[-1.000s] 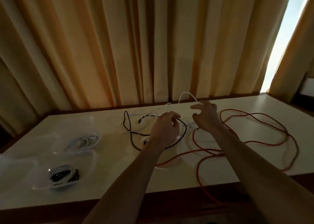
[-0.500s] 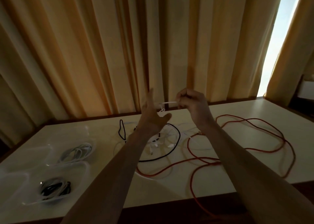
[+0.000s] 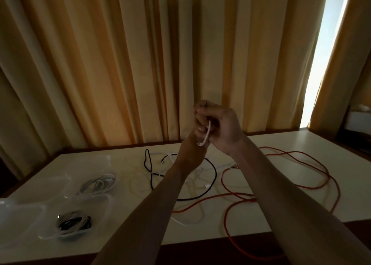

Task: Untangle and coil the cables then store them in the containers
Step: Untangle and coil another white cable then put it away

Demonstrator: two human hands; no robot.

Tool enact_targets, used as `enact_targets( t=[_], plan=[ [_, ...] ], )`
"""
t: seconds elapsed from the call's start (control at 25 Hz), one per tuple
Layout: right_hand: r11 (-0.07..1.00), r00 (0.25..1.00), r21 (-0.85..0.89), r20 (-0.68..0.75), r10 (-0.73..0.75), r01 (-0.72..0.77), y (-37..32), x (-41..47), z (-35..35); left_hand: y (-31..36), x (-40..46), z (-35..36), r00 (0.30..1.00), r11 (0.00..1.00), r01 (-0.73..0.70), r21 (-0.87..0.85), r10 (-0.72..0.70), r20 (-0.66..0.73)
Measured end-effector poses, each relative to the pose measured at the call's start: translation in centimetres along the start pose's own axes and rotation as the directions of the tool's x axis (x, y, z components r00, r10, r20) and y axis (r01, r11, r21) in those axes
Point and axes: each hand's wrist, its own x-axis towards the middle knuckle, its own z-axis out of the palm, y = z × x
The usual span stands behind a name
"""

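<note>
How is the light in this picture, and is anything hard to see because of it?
Head view: dim and warm; the only bright spot is the overexposed window gap between the curtains. Both hands are backlit and dark, so the white cable they hold shows only as a short loop. The clear containers nearly vanish against the pale table.
</note>
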Motion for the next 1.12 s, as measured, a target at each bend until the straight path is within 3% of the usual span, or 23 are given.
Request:
enact_targets(
  t=[0.12,0.24,0.36,0.44,0.56,0.64,0.76,0.84,0.88,1.0,1.04,1.12],
  plan=[
    [0.981,0.985,-0.193,-0.163,-0.060,0.028,-0.3,-0.6,-0.9,1.1,-0.1,-1.3,0.987,0.968,0.157,-0.195,-0.161,-0.008],
    [0.928,0.913,-0.372,-0.365,-0.182,0.036,0.2,-1.3,-2.6,2.2,0.3,-2.4,0.959,0.862,0.219,-0.457,-0.276,-0.061],
    [0.721,0.912,-0.658,-0.400,-0.087,-0.220,2.5,-1.4,-4.8,3.6,0.5,-3.3,0.955,0.727,0.218,-0.651,-0.297,-0.012],
    [0.550,0.957,-0.800,-0.291,-0.006,-0.239,4.0,-1.7,-5.2,4.7,0.3,-4.0,0.966,0.653,0.213,-0.727,-0.253,0.056],
    [0.605,0.976,-0.786,-0.207,-0.065,-0.126,4.9,-2.4,-4.8,5.8,-0.2,-4.7,0.967,0.562,0.233,-0.793,-0.221,0.127],
    [0.642,0.962,-0.737,-0.274,-0.002,-0.209,4.4,-2.8,-3.9,6.0,-0.6,-5.2,0.963,0.525,0.254,-0.812,-0.215,0.162],
    [0.599,0.910,-0.730,-0.414,-0.005,-0.329,4.1,-1.8,-3.6,5.6,-1.1,-5.9,0.959,0.480,0.262,-0.837,-0.228,0.169],
    [0.646,0.877,-0.703,-0.468,-0.108,-0.296,3.4,-0.8,-3.2,5.2,-1.0,-6.0,0.968,0.507,0.224,-0.832,-0.218,0.128],
    [0.619,0.866,-0.737,-0.469,-0.177,-0.272,2.9,-0.3,-3.1,4.9,-0.9,-6.0,0.972,0.552,0.200,-0.810,-0.217,0.092],
    [0.315,0.878,-0.909,-0.368,-0.305,-0.272,2.4,1.3,-3.9,4.2,-0.6,-6.0,0.979,0.719,0.147,-0.679,-0.205,-0.005],
    [0.266,0.859,-0.930,-0.343,-0.381,-0.253,2.3,1.4,-4.0,3.7,-0.6,-6.0,0.982,0.757,0.129,-0.641,-0.186,-0.022],
    [0.304,0.782,-0.938,-0.314,-0.539,-0.168,2.2,1.4,-4.4,2.7,-0.6,-6.1,0.992,0.813,0.075,-0.578,-0.121,-0.043]
  ],
)
